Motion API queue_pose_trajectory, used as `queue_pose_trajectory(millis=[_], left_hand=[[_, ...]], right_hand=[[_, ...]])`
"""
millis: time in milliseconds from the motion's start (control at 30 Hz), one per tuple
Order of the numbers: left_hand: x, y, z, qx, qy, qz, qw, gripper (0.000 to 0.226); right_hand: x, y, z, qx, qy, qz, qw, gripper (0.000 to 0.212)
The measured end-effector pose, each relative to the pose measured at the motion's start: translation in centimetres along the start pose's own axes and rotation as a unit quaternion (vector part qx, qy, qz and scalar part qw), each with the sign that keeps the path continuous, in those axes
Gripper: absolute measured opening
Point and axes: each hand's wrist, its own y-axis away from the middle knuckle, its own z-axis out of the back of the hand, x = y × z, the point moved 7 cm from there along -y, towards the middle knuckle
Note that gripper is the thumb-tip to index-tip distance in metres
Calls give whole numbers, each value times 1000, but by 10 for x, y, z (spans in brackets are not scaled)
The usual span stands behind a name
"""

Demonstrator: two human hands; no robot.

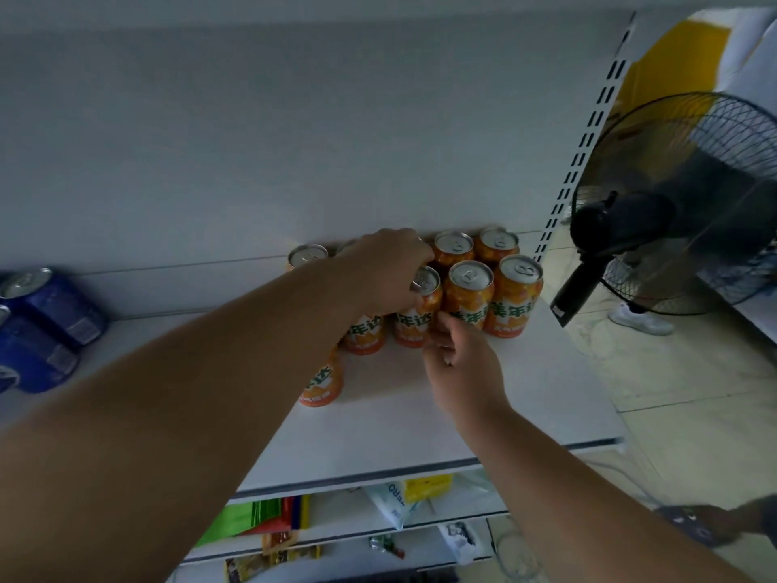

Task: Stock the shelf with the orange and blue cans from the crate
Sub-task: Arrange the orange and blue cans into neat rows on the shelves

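The orange can under the left hand stands in the front row on the white shelf, fingers curled over its top rim. The right hand sits just below and right of that grip, fingertips pinching the can's lower side. Tight to the right of it stand two more front-row cans; behind the grip are three by the back wall; left of and below it, two more are half hidden by the forearm. That makes eight orange in view. Far left of the grip, about three blue cans are visible. Shoving this can sideways could likely knock its neighbours, and the one nearest the shelf's front edge could tip off.
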Motion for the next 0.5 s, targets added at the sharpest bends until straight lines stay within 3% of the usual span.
queue_pose_trajectory(millis=[200,500], left_hand=[[-1,6,1,1,12,15,1000,39],[10,5,3,-18,45,34,998,43]], right_hand=[[3,-2,2,3,1,15,1000,46],[4,-4,-7,-3,0,-4,1000,47]])
